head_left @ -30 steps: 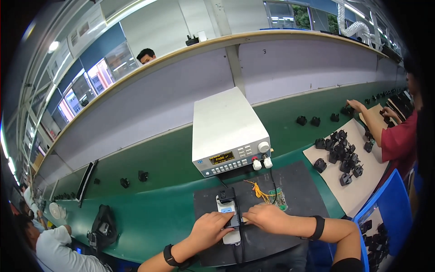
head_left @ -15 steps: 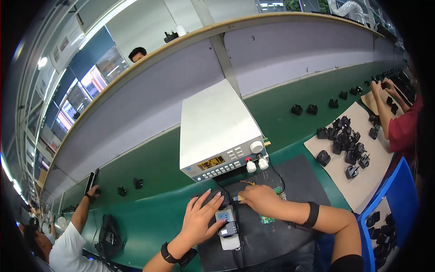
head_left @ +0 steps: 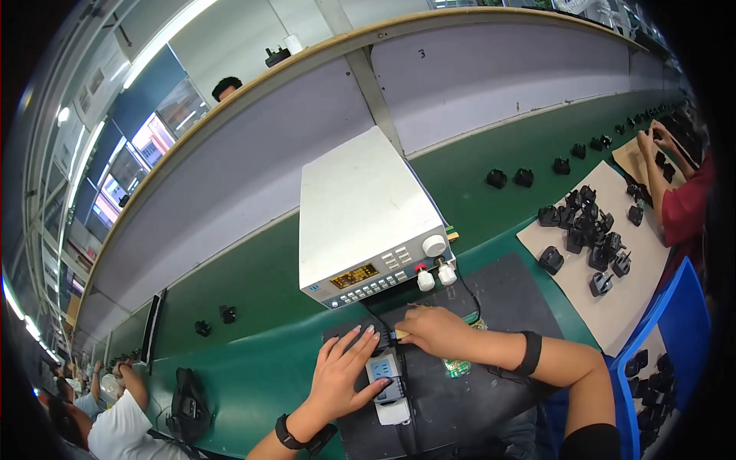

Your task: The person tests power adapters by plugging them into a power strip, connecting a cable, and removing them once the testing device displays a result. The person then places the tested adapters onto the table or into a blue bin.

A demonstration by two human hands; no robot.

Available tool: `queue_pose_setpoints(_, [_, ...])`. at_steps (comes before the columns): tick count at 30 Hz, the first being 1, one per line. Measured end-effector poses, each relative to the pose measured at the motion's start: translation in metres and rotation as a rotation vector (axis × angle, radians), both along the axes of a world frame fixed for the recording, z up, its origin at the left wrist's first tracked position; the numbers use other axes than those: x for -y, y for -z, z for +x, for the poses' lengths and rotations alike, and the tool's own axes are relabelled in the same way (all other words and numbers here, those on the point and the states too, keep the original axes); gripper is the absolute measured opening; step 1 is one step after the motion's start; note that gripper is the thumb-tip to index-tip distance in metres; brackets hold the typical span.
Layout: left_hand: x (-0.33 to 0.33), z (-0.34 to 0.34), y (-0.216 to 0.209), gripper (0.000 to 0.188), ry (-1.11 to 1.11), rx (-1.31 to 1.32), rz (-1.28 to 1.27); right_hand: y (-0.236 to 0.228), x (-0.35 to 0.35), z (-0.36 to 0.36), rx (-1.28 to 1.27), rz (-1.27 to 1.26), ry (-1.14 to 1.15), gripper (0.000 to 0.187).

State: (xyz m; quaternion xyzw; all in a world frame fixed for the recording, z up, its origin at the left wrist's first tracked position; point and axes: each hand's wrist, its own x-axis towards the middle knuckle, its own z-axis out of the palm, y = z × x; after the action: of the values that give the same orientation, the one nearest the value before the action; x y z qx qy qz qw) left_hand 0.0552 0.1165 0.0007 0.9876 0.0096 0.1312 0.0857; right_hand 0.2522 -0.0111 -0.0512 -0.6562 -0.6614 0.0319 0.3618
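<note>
My left hand (head_left: 342,377) lies with its fingers stretched out over the upper end of a power strip (head_left: 394,415). Its fingertips touch a black adapter (head_left: 382,338) there, and its thumb rests beside the strip's blue socket face (head_left: 380,368). Just to the right, my right hand (head_left: 435,331) is closed, pinching a small pale plug-like piece (head_left: 401,334) against the adapter's side. Most of that piece is hidden by the fingers. Under the right wrist, a green circuit board (head_left: 458,368) shows in part. All this sits on a dark mat (head_left: 506,299).
A white bench instrument (head_left: 368,207) with a lit display stands behind my hands, with cables running from its front. Black plug adapters (head_left: 586,226) lie heaped on cardboard (head_left: 583,299) at right, near a blue chair (head_left: 682,307). A co-worker's hands (head_left: 652,142) work at far right; another person (head_left: 123,422) sits at left.
My two hands stay nearly where they were at the power strip. At left, the co-worker's arm has drawn back from the long dark tray. The whole view has shifted slightly.
</note>
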Motion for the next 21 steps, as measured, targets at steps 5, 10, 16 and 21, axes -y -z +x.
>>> queue_pose_setpoints(5, [0.003,0.001,0.000,0.071,0.021,0.009,0.009,-0.015,-0.010,0.006,0.023,-0.181,-0.056,0.024])
queue_pose_setpoints(10, [0.021,-0.009,-0.009,0.078,0.000,0.167,0.100,-0.024,0.014,0.009,0.257,0.027,0.068,0.034])
queue_pose_setpoints(16, [0.018,-0.010,0.002,0.052,0.051,0.045,0.171,-0.068,0.106,0.076,0.309,-0.654,0.686,0.042])
queue_pose_setpoints(21, [0.008,-0.006,0.005,0.042,0.191,0.040,0.165,-0.006,0.148,0.142,0.406,-0.642,0.963,0.044])
